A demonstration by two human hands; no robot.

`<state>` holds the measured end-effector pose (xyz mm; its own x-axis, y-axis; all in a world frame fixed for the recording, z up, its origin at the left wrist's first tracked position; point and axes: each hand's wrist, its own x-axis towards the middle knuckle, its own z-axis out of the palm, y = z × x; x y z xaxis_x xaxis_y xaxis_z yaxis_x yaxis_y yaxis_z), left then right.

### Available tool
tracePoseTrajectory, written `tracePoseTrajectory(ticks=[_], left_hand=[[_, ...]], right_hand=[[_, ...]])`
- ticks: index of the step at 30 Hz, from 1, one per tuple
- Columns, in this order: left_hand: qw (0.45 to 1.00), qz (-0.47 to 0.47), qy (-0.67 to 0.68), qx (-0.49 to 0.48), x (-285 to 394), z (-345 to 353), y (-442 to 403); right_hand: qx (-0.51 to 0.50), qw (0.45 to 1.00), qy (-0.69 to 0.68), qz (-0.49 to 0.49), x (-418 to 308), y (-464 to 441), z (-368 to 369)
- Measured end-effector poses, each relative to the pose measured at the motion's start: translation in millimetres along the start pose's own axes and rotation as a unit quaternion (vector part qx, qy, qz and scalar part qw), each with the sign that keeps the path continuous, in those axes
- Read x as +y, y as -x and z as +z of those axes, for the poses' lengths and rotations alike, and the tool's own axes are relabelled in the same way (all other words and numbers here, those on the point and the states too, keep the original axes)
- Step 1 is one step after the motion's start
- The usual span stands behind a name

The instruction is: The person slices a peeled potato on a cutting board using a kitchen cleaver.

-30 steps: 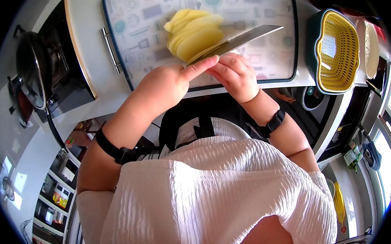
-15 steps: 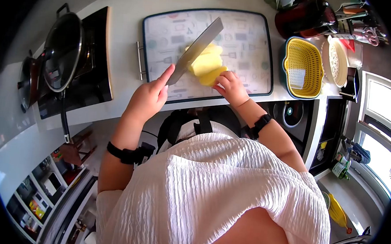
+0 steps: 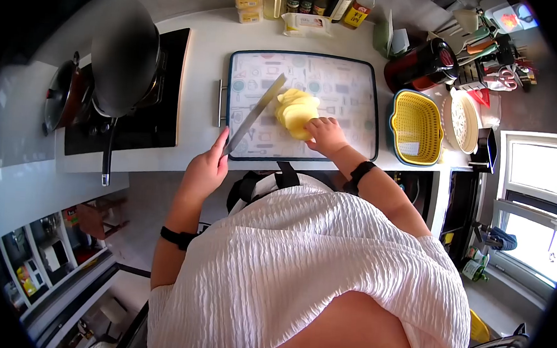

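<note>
My left hand [image 3: 205,170] is closed round the handle of a kitchen knife [image 3: 254,115] with a wide blade. The blade points away from me and stands left of the sliced potato, apart from it. Pale yellow potato slices [image 3: 296,112] lie overlapping in a row on the patterned cutting board [image 3: 344,114]. At the near end of that row, my right hand [image 3: 327,137] grips the slices with bent fingers; the fingertips are partly hidden.
A yellow basket [image 3: 418,121] sits right of the board, with a cream colander [image 3: 460,123] beyond it. On the left are a black hob [image 3: 169,99] and a pan [image 3: 124,59]. A wipes packet [image 3: 306,25] and bottles stand behind.
The knife has moved left, away from the potato, in my left hand. My right hand stays at the near slices. The view has shifted, showing more of the counter's back.
</note>
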<state>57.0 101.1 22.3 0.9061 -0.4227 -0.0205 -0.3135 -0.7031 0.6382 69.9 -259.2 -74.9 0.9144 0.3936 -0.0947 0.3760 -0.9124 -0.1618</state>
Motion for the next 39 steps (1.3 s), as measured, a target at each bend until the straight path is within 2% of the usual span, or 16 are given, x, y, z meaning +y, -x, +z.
tracePoseTrajectory(ticks=[3, 6, 7, 10, 11, 13, 14, 17, 19, 22, 23, 26, 32, 35, 38, 39], left_hand=[[0.999, -0.033, -0.001, 0.007, 3, 5, 3], [0.997, -0.074, 0.008, 0.014, 11, 12, 6], [0.996, -0.088, 0.013, 0.019, 15, 16, 5], [0.991, -0.134, 0.008, 0.011, 27, 25, 1], [0.991, -0.129, 0.010, 0.024, 29, 31, -1], [0.991, -0.120, 0.010, 0.050, 32, 40, -5], [0.988, -0.149, 0.007, 0.038, 36, 41, -7], [0.977, -0.213, 0.005, 0.013, 52, 42, -13], [0.973, -0.230, 0.008, 0.013, 57, 44, -15], [0.979, -0.196, 0.004, 0.058, 52, 57, -12], [0.976, -0.214, 0.002, 0.045, 54, 59, -12], [0.969, -0.247, -0.010, 0.013, 60, 61, -22], [0.975, -0.219, -0.028, 0.000, 40, 69, -28], [0.981, -0.194, -0.020, -0.007, 27, 69, -29], [0.985, -0.174, -0.011, -0.019, 21, 64, -34], [0.987, -0.157, -0.009, -0.020, 16, 64, -35]], right_hand=[[-0.078, 0.996, -0.025, -0.028, 15, -9, -17], [-0.106, 0.984, -0.128, 0.060, 39, -8, -34], [-0.063, 0.984, -0.154, 0.060, 54, -4, -33], [-0.161, 0.948, -0.190, 0.200, 86, -13, -46], [-0.165, 0.947, -0.185, 0.205, 92, -16, -53], [-0.131, 0.949, -0.244, 0.148, 116, -22, -38], [-0.114, 0.947, -0.274, 0.119, 128, -25, -28], [-0.097, 0.949, -0.284, 0.099, 146, -33, -17], [-0.083, 0.970, -0.218, 0.075, 143, -37, -18], [-0.017, 0.981, -0.192, 0.019, 118, -42, -29], [0.012, 0.981, -0.195, -0.004, 103, -46, -35], [-0.064, 0.989, -0.120, -0.055, 55, -62, -48], [-0.167, 0.985, -0.036, -0.023, 34, -80, -24], [-0.159, 0.986, -0.052, -0.010, 29, -76, -24], [-0.075, 0.996, -0.037, -0.027, 23, -60, -11], [-0.081, 0.996, -0.041, -0.026, 22, -56, -10]])
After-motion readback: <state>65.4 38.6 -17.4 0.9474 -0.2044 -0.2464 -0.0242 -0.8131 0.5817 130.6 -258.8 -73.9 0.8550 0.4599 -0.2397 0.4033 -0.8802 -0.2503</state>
